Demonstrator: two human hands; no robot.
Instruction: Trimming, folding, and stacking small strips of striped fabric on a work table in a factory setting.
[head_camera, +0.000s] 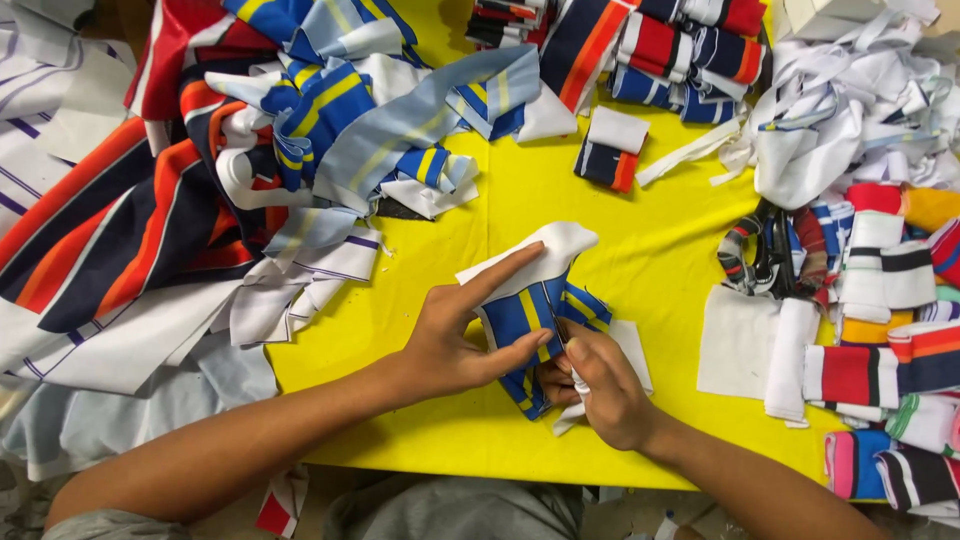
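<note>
Blue-and-yellow striped fabric piece (528, 325) lies on the yellow table (640, 250), backed with white cloth. Left hand (455, 340) presses it flat, fingers spread; right hand (600, 385) pinches its lower edge. Scissors (770, 250) rest nearby, beside folded striped pieces (880, 350).

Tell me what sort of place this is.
Probably a garment or textile workshop: a yellow worktable heaped with striped fabric offcuts, folded striped cloth pieces stacked beside black scissors, and the hands folding a blue-and-yellow striped piece.
</note>
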